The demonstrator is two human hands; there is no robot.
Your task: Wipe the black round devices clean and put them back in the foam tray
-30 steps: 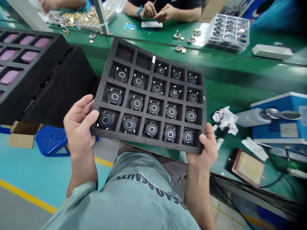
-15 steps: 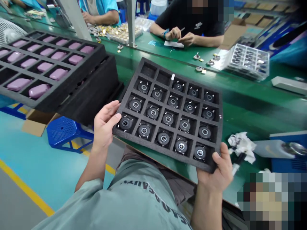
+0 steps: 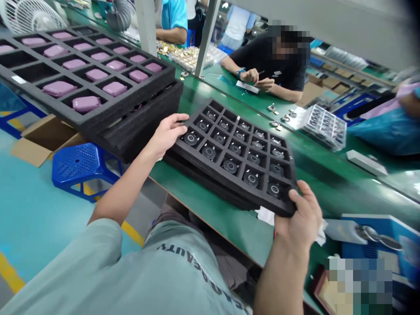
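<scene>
A black foam tray (image 3: 229, 180) with a grid of square pockets is held between my two hands. Round black watch bodies (image 3: 230, 166) lie in most pockets, sensor side up; at least one far-left pocket holds none. My left hand (image 3: 169, 134) grips the tray's left corner, thumb on top. At the near right corner, my right hand (image 3: 300, 216) clasps the edge with the thumb over the rim. Just under the tray lies another dark foam slab (image 3: 203, 180) on the green bench (image 3: 193, 210). Whether the two touch is unclear.
Left, stacked foam trays (image 3: 127, 94) hold purple rounded cases (image 3: 87, 104). A blue stool (image 3: 77, 162) and cardboard box (image 3: 46, 140) stand below. Across the bench a co-worker (image 3: 262, 65) handles small parts. A clear divided box (image 3: 324, 124) and a bottle (image 3: 341, 231) are at right.
The tray has moved away from my body and flattened, now above the dark slab. Both hands went with it, still gripping. The view has shifted as well.
</scene>
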